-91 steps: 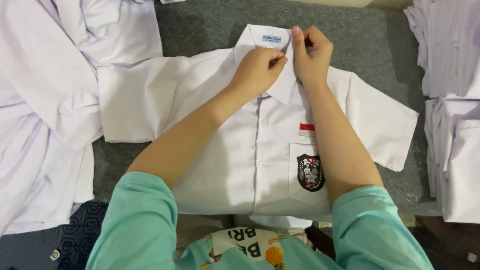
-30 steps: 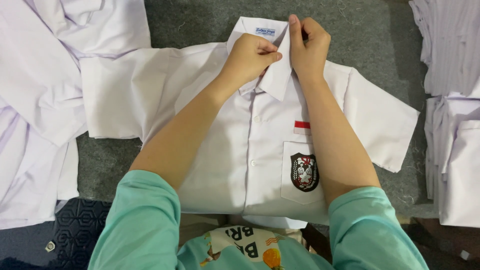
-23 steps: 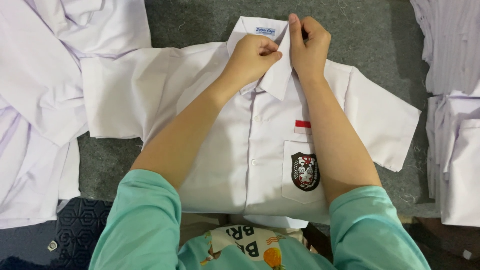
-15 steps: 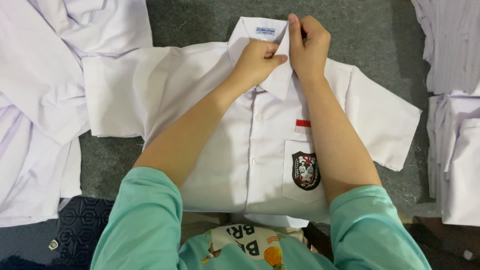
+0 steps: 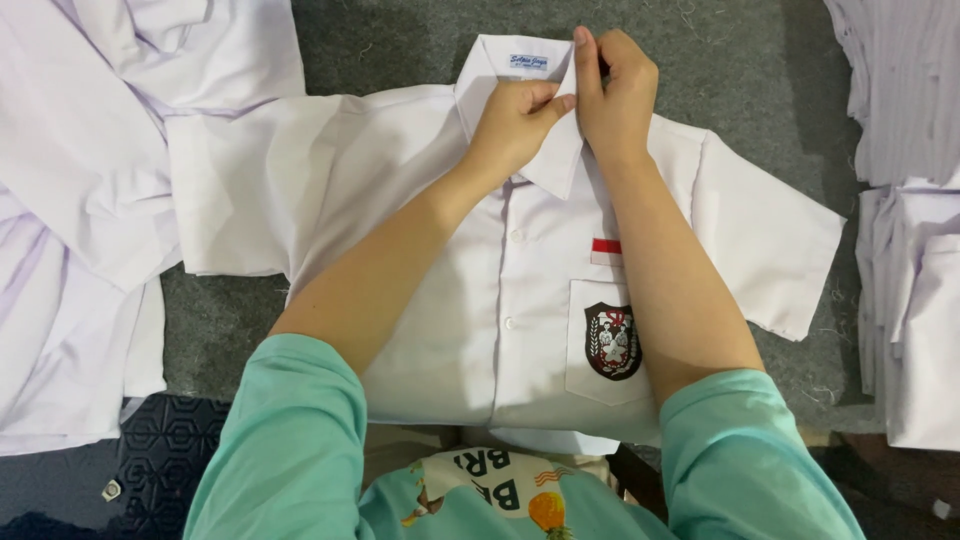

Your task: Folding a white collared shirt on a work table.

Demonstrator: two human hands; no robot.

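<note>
A white short-sleeved shirt (image 5: 440, 260) lies flat and face up on a grey felt surface (image 5: 730, 70), buttoned down the front, with a dark crest on its chest pocket (image 5: 612, 340) and a small red patch above it. My left hand (image 5: 515, 125) and my right hand (image 5: 615, 95) meet at the collar (image 5: 490, 70), each pinching the collar cloth near the top button. Both sleeves are spread out to the sides.
A loose heap of white shirts (image 5: 80, 200) covers the left side. A stack of folded white shirts (image 5: 915, 300) stands along the right edge. A dark patterned mat (image 5: 160, 455) shows at the lower left.
The view has drifted slightly. Both hands have stayed at the collar, with small finger shifts only.
</note>
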